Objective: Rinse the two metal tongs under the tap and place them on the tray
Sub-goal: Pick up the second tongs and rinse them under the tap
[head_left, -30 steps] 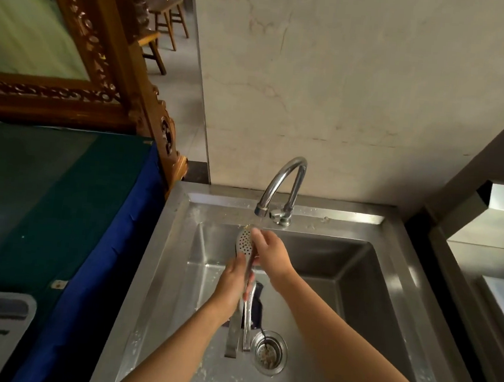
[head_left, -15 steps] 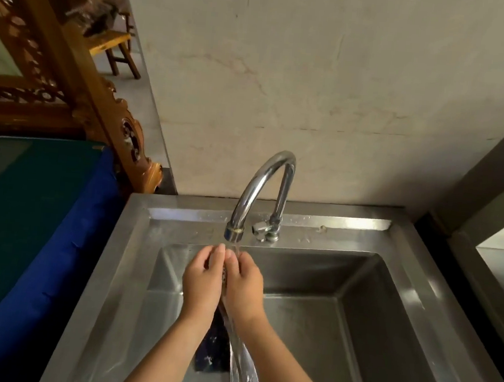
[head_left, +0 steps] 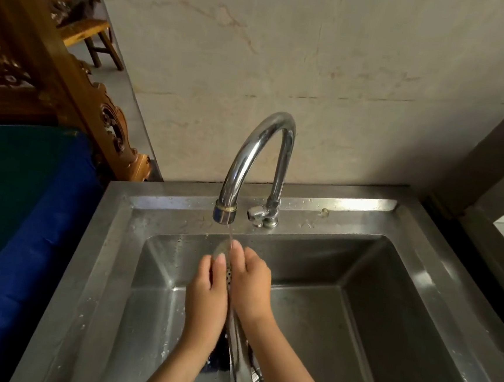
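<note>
Both hands clasp the tongs (head_left: pixel 228 275) between them just under the tap (head_left: pixel 259 148). The left hand (head_left: pixel 208 290) and the right hand (head_left: pixel 251 285) sit palm to palm, touching, with fingers lightly curled against the perforated head from either side and fingertips pointing up toward the spout. Only a narrow strip of the head shows in the gap between the hands. The handle runs down and toward the camera from under the wrists, passing between the forearms, over the basin and out of the bottom edge. I cannot tell whether this is one pair or two held together.

Thin water (head_left: pixel 230 234) falls from the spout straight onto the fingertips and the top of the head. The tongs hang in the air above the sink (head_left: pixel 304 202), near its back wall, touching nothing but the hands and the stream. Drops dot the rim and the left slope of the sink. On the basin floor, below the left forearm, lies a dark thing (head_left: pixel 218 358) too hidden to name, and part of the drain (head_left: pixel 258 381) shows beside the handle.

Left of the sink is a blue cloth (head_left: pixel 27 232), with a carved wooden frame (head_left: pixel 110 123) behind it and a stool (head_left: pixel 87 34) farther back
</note>
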A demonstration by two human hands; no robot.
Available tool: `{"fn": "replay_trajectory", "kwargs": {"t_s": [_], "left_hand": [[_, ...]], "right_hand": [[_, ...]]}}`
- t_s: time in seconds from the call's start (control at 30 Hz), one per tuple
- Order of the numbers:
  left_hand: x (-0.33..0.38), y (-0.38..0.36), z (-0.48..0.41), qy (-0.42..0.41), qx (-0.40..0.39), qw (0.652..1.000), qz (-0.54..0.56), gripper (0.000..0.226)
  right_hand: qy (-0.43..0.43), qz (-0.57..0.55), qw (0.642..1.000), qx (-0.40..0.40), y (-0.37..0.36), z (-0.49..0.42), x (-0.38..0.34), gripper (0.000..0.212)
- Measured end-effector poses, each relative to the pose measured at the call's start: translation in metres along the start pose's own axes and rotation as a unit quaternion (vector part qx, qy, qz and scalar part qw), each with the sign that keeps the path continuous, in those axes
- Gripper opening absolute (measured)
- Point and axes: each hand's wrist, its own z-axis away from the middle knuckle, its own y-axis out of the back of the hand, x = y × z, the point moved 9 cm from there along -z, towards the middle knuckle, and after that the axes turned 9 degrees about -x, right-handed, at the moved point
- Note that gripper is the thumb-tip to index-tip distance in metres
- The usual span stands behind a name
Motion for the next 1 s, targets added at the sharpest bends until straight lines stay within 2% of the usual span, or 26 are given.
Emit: {"fn": "replay_trajectory", "kwargs": {"t_s": [0.1,0.2,0.27,0.4,0.5,0.63,0.73,0.83,1.0], "left_hand": [[-0.01,-0.002,0.0,0.029,-0.03,0.999,0.02,0.032],[-0.013,0.002,-0.019,0.086,-0.029,0.992,0.087,0.041],[-0.007,0.001,-0.023,0.079,-0.023,0.993,0.089,0.043],[0.001,-0.011,-0.014,0.059,-0.04,0.993,0.095,0.034],[0.01,-0.001,-0.027,0.041,-0.021,0.996,0.081,0.04],[0.011,0.006,-0.033,0.049,0.004,0.995,0.089,0.041],[0.01,0.0,-0.022,0.036,-0.01,0.997,0.073,0.031],[0.018,-0.001,-0.026,0.004,-0.027,0.999,0.038,0.032],[0.01,-0.003,-0.041,0.063,-0.044,0.993,0.087,0.037]], "right_hand": [[-0.011,-0.003,1.0,0.013,0.001,0.002,0.002,0.046],[0.007,0.037,0.999,-0.02,-0.01,0.015,0.001,0.038],[0.012,0.045,0.999,-0.025,-0.008,0.013,-0.004,0.037],[-0.001,-0.002,1.0,-0.011,0.004,-0.006,-0.016,0.041],[-0.007,0.023,1.0,0.008,-0.001,-0.001,-0.012,0.036],[-0.003,0.051,0.999,-0.016,-0.007,-0.002,-0.013,0.038],[-0.002,0.037,0.999,-0.004,0.0,-0.012,-0.019,0.046],[-0.017,0.017,1.0,-0.006,-0.005,-0.011,-0.013,0.041],[-0.01,0.036,0.999,-0.018,-0.009,-0.008,-0.01,0.038]]}}
